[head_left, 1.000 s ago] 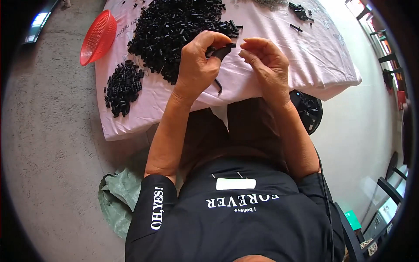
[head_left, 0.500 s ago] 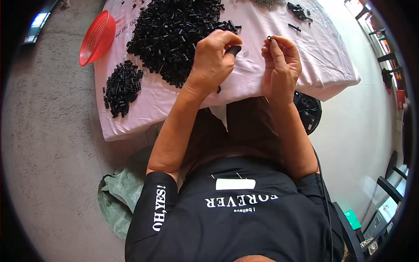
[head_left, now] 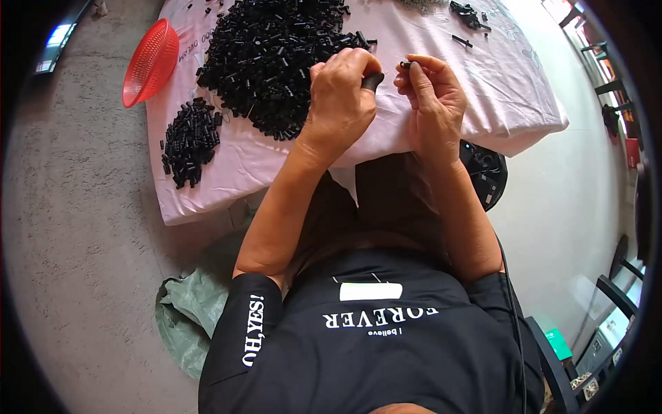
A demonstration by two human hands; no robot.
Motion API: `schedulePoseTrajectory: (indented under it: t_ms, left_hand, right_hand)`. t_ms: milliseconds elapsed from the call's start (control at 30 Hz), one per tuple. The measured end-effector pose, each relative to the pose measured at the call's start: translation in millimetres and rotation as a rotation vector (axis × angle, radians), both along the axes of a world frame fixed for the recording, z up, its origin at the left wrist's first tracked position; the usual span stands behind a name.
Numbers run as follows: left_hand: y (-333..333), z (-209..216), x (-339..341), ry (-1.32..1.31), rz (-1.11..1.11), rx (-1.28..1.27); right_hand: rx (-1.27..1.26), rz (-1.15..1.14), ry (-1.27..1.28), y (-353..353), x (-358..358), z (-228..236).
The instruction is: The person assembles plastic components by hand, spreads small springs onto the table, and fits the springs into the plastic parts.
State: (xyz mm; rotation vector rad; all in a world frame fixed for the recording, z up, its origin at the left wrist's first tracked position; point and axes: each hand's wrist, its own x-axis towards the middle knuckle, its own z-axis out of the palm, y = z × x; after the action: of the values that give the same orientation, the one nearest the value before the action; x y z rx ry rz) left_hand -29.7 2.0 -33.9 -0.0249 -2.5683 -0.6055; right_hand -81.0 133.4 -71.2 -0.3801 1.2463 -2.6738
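Note:
My left hand (head_left: 339, 103) is over the right edge of a large heap of small black cylindrical pieces (head_left: 265, 62). Its fingers are curled, and whatever they pinch is hidden behind them. Something black and rounded (head_left: 372, 82) sits at the thumb tip; it looks like a finger cover. To the right, my right hand (head_left: 437, 103) pinches a small black tubular piece (head_left: 405, 64) between thumb and forefinger. A narrow gap separates the two hands, both above the pink cloth (head_left: 372, 141).
A smaller pile of black cylinders (head_left: 189, 141) lies at the table's left corner. Beyond it a red perforated basket (head_left: 150, 65) leans over the left edge. Far right lie a few black parts (head_left: 470, 15) and a thin black rod (head_left: 462, 41). Green sheeting (head_left: 193, 314) is on the floor.
My right hand has moved left, closer to my left hand, and the black piece in it has turned more sideways. The left hand has rolled slightly, staying near the heap.

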Motion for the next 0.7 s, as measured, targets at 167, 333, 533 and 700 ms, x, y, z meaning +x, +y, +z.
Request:
schedulePoseTrajectory:
  t_ms: [167, 333, 533, 700]
  left_hand:
    - [1.3, 19.0, 7.3, 0.078, -0.054, 0.160]
    - [2.5, 23.7, 11.6, 0.088, -0.058, 0.151]
    - [3.1, 26.2, 14.2, 0.066, -0.056, 0.120]
    - [2.6, 29.3, 15.6, 0.015, -0.030, 0.119]
  right_hand:
    - [0.031, 0.007, 0.028, -0.9, -0.8, -0.7]
    - [0.076, 0.068, 0.062, -0.8, 0.9, 1.9]
    - [0.095, 0.119, 0.064, 1.6, 0.9, 2.9]
    - [0.112, 0.142, 0.059, 1.8, 1.8, 5.1]
